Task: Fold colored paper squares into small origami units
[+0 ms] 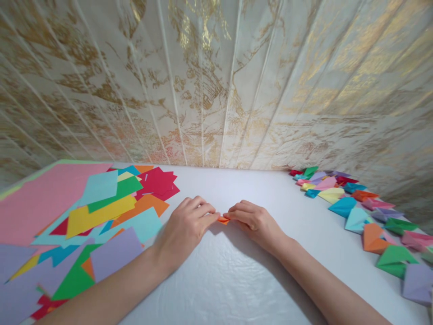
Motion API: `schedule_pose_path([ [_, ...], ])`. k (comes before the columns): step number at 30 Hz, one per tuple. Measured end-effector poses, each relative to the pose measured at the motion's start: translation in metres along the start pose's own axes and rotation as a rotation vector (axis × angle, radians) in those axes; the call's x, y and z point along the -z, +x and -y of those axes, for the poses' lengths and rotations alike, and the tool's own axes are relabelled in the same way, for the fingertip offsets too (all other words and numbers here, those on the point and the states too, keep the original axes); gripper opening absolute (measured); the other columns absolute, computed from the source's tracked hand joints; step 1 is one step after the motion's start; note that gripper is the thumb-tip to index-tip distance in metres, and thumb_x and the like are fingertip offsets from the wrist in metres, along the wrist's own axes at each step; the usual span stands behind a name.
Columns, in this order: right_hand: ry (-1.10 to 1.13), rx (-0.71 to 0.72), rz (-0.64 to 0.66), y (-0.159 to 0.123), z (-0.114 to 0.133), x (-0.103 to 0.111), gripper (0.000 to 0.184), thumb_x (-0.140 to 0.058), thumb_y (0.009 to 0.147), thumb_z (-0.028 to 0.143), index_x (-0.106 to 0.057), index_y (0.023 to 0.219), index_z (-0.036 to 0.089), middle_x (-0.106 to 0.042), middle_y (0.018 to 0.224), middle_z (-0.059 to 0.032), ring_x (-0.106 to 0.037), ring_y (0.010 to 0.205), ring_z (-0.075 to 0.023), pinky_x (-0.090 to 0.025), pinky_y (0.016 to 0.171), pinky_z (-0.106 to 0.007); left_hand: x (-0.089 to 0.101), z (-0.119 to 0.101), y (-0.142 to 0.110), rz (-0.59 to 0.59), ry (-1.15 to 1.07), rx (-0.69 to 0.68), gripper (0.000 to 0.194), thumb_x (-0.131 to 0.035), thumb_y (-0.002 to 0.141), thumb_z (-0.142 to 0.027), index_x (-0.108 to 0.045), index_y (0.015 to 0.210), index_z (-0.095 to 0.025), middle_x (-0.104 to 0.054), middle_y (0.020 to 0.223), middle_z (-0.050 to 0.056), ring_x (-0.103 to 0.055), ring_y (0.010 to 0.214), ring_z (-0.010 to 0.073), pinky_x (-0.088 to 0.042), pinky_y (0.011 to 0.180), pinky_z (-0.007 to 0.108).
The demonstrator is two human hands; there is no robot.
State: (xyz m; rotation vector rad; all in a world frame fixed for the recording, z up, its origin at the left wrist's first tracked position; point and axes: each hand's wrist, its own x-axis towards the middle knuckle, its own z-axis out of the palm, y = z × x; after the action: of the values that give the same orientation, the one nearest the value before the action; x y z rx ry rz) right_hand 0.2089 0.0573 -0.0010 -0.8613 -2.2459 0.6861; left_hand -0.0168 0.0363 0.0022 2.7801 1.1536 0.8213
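Observation:
A small folded piece of orange paper [223, 220] is held between both hands over the middle of the white table [216, 275]. My left hand [194, 221] pinches its left end, fingers closed together. At the other end my right hand [253, 222] grips the paper with curled fingers. Only a short orange strip shows between the fingertips; the rest is hidden behind them.
Coloured paper sheets and cut pieces, among them a yellow strip [101, 215] and a large pink sheet [57, 198], overlap on the left. Several folded paper shapes, including a green one [395, 259], line the right side. A gold-patterned curtain [209, 90] hangs behind the table.

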Motion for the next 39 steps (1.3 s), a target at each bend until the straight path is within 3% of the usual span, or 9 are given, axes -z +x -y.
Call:
schedule_pose_path([
  [5, -0.299, 0.077, 0.066, -0.004, 0.008, -0.002, 0.041, -0.044, 0.092, 0.002, -0.068, 0.118, 0.022, -0.067, 0.106, -0.0122, -0.06, 0.091, -0.0244, -0.053, 0.078, -0.037, -0.002, -0.007, -0.006, 0.109, 0.066, 0.055, 0.035, -0.05, 0.092, 0.001, -0.062, 0.122, -0.015, -0.066, 0.112, 0.008, -0.055, 0.101, 0.026, -0.046, 0.084, 0.04],
  [9, -0.249, -0.005, 0.014, -0.006, 0.016, -0.004, 0.047, -0.053, 0.076, -0.006, -0.064, 0.113, 0.021, -0.062, 0.106, -0.0086, -0.06, 0.096, -0.0233, -0.053, 0.084, -0.036, -0.002, -0.015, -0.008, 0.126, -0.051, 0.141, 0.04, -0.049, 0.088, 0.004, -0.058, 0.121, -0.017, -0.062, 0.112, 0.007, -0.054, 0.102, 0.0255, -0.047, 0.089, 0.042],
  [14, -0.246, -0.049, 0.045, -0.004, 0.018, -0.008, 0.028, -0.068, 0.082, 0.003, -0.067, 0.103, 0.021, -0.064, 0.097, -0.0053, -0.058, 0.089, -0.0224, -0.05, 0.079, -0.035, -0.004, -0.013, -0.005, 0.152, -0.099, 0.168, 0.024, -0.058, 0.09, -0.003, -0.06, 0.108, -0.018, -0.062, 0.106, 0.005, -0.055, 0.098, 0.0251, -0.048, 0.086, 0.042],
  [19, -0.228, -0.076, 0.023, -0.005, 0.01, -0.013, 0.014, -0.068, 0.089, 0.01, -0.071, 0.096, 0.023, -0.068, 0.089, -0.0034, -0.056, 0.081, -0.0207, -0.047, 0.072, -0.033, -0.006, -0.006, -0.002, 0.148, -0.144, 0.186, 0.016, -0.067, 0.089, -0.007, -0.062, 0.1, -0.018, -0.062, 0.1, 0.002, -0.056, 0.095, 0.0231, -0.047, 0.082, 0.038],
  [28, -0.163, -0.103, 0.031, -0.003, 0.009, -0.009, 0.011, -0.069, 0.09, 0.012, -0.072, 0.091, 0.023, -0.068, 0.09, -0.003, -0.056, 0.085, -0.0205, -0.047, 0.077, -0.034, -0.009, -0.005, -0.002, 0.104, -0.123, 0.27, 0.014, -0.067, 0.091, -0.01, -0.058, 0.084, -0.019, -0.059, 0.09, 0.0, -0.054, 0.087, 0.0202, -0.044, 0.077, 0.035],
  [34, -0.195, -0.283, -0.017, 0.006, 0.01, -0.016, 0.014, -0.072, 0.089, 0.014, -0.07, 0.076, 0.021, -0.067, 0.083, -0.0016, -0.057, 0.082, -0.02, -0.045, 0.08, -0.036, -0.012, -0.009, -0.001, 0.105, -0.076, 0.364, 0.012, -0.064, 0.093, -0.015, -0.058, 0.083, -0.019, -0.058, 0.092, 0.002, -0.054, 0.09, 0.0225, -0.045, 0.078, 0.037],
  [39, -0.228, -0.335, -0.054, 0.01, 0.008, -0.023, 0.013, -0.072, 0.089, 0.02, -0.068, 0.076, 0.021, -0.065, 0.087, -0.0039, -0.056, 0.087, -0.0231, -0.045, 0.08, -0.038, -0.015, -0.01, 0.002, 0.11, -0.03, 0.415, 0.014, -0.058, 0.097, -0.02, -0.058, 0.083, -0.019, -0.057, 0.097, 0.004, -0.052, 0.094, 0.0246, -0.045, 0.082, 0.041],
])
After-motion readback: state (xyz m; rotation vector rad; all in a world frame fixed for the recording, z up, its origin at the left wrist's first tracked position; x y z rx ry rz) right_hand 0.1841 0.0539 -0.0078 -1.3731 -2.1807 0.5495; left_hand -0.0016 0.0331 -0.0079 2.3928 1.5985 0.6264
